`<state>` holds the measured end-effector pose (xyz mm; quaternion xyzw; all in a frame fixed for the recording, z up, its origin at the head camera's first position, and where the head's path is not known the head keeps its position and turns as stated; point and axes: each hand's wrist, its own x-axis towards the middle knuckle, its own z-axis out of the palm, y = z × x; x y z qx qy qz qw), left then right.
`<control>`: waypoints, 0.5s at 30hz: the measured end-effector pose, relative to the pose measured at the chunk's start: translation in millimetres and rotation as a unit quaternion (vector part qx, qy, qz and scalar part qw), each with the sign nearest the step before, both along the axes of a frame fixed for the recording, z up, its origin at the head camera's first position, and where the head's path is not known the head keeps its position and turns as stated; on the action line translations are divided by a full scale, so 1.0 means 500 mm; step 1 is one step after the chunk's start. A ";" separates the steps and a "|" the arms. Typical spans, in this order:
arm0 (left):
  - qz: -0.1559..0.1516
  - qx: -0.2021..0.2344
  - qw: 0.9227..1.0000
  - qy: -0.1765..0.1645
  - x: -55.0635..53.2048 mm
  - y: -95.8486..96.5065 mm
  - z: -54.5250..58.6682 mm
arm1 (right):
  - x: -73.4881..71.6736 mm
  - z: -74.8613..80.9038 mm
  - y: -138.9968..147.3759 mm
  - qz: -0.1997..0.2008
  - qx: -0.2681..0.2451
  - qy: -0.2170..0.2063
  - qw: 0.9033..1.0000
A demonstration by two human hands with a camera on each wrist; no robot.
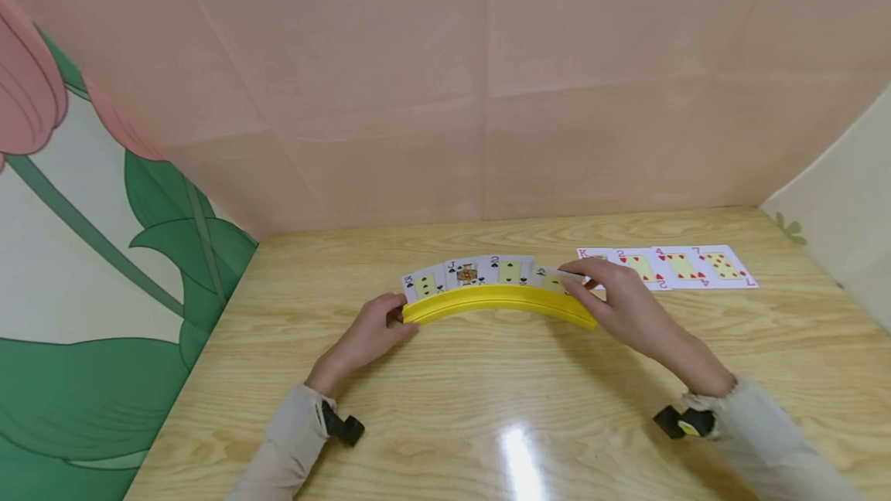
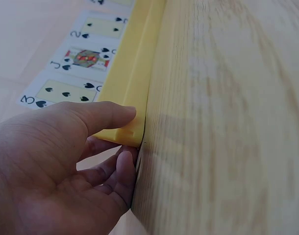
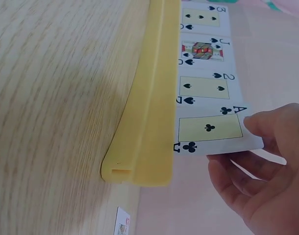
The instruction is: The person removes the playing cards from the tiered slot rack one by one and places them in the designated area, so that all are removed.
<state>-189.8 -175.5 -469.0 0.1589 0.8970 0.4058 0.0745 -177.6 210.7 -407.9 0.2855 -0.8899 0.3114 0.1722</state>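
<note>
A curved yellow card holder (image 1: 497,298) stands on the table in front of the person. My left hand (image 1: 372,328) grips its left end, thumb on the near face and fingers curled behind, as the left wrist view shows. From left to right it bears the three of spades (image 1: 423,284), jack of spades (image 2: 83,59) and two of spades (image 1: 511,272). At the right end, the ace of clubs (image 3: 211,128) stands with its lower edge at the slot. My right hand (image 3: 272,166) pinches that ace by its outer corner, between thumb and fingers.
Behind the right hand, a row of red cards lies face up on the wooden table (image 1: 459,408): a king (image 1: 588,253) partly covered by the hand, a two (image 1: 636,263), a four (image 1: 678,265) and a seven (image 1: 720,264). A pinkish wall covering (image 1: 418,99) rises at the table's back edge.
</note>
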 end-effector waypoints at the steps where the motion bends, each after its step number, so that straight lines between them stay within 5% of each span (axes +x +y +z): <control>1: 0.000 0.000 1.000 0.000 0.000 0.000 0.000 | 0.000 0.000 0.000 -0.001 -0.001 0.003 1.000; 15: -0.003 -0.003 1.000 0.003 -0.001 0.001 0.003 | -0.001 0.008 0.003 -0.013 -0.002 0.022 1.000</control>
